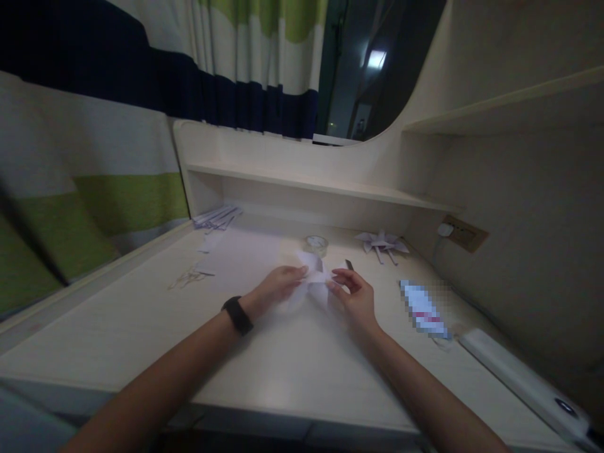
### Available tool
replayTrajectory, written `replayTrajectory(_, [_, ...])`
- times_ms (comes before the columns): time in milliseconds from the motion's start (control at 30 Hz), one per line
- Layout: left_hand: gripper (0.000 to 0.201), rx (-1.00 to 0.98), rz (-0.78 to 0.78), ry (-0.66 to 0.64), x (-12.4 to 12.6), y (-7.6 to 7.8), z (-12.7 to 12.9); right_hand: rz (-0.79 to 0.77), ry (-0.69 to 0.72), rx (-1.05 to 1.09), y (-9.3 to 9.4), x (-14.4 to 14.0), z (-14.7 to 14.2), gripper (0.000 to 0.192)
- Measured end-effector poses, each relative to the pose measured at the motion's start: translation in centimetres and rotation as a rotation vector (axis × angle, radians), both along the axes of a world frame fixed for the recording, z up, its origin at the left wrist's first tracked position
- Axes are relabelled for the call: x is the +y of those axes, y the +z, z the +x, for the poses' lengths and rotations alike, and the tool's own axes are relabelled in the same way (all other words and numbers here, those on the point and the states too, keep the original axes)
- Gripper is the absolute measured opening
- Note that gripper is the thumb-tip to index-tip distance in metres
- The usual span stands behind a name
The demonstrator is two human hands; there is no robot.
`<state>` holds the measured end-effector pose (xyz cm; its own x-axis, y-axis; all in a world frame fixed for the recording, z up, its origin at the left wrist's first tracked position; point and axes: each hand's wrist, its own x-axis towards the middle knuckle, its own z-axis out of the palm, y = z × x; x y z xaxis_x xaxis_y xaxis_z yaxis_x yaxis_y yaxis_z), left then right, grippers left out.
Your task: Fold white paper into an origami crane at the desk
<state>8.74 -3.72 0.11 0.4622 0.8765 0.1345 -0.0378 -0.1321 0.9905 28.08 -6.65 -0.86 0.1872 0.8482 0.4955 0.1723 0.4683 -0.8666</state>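
Note:
A white paper pinwheel (319, 277) with folded blades is held up over the middle of the desk. My left hand (279, 284), below a black wristband, pinches its left side between thumb and fingers. On the other side, the thumb and fingers of my right hand (356, 297) close on the paper's right edge. A roll of clear tape (316, 243) lies just behind the pinwheel. Close behind my right fingers is a small dark object (349, 265), partly hidden. More paper pinwheels (382, 242) with sticks lie together at the back right.
White paper sheets (248, 251) spread left of centre, with paper strips (219, 218) behind. Tan loops (186, 277) lie at the left. A blurred blue-white packet (425, 309) and a long white device (514, 371) occupy the right. A shelf (302, 179) spans the back.

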Motion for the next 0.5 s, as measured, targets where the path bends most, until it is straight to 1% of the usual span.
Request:
replayTrajectory(33, [0.046,-0.043,-0.049,-0.125,0.2,-0.2,0.1,0.000,0.006,0.007,0.0,0.0,0.0,0.031])
replayTrajectory(67, [0.043,-0.098,-0.099,-0.217,0.2,-0.3,0.2,-0.001,0.009,0.011,-0.1,0.0,0.0,0.031])
replayTrajectory(100, [0.040,-0.155,-0.134,-0.264,0.1,-0.3,0.3,-0.001,0.010,0.014,-0.1,0.1,0.0,0.030])
replayTrajectory(133, [0.037,-0.200,-0.139,-0.291,0.0,-0.3,0.3,-0.002,0.008,0.016,-0.1,0.1,0.0,0.030])
replayTrajectory(233, [0.033,-0.256,-0.114,-0.350,-0.8,0.2,0.4,-0.005,-0.007,-0.004,-0.2,0.4,0.2,0.026])
replayTrajectory(367, [0.038,-0.236,-0.093,-0.360,-1.4,1.0,0.1,0.006,-0.054,-0.151,-0.5,0.5,0.4,0.015])
replayTrajectory(433, [0.042,-0.220,-0.087,-0.369,-1.3,1.0,0.0,0.045,-0.119,-0.253,-0.5,0.4,0.5,0.013])
replayTrajectory(500, [0.043,-0.223,-0.087,-0.390,-0.9,0.6,-0.1,0.119,-0.202,-0.351,-0.3,0.2,0.6,0.012])
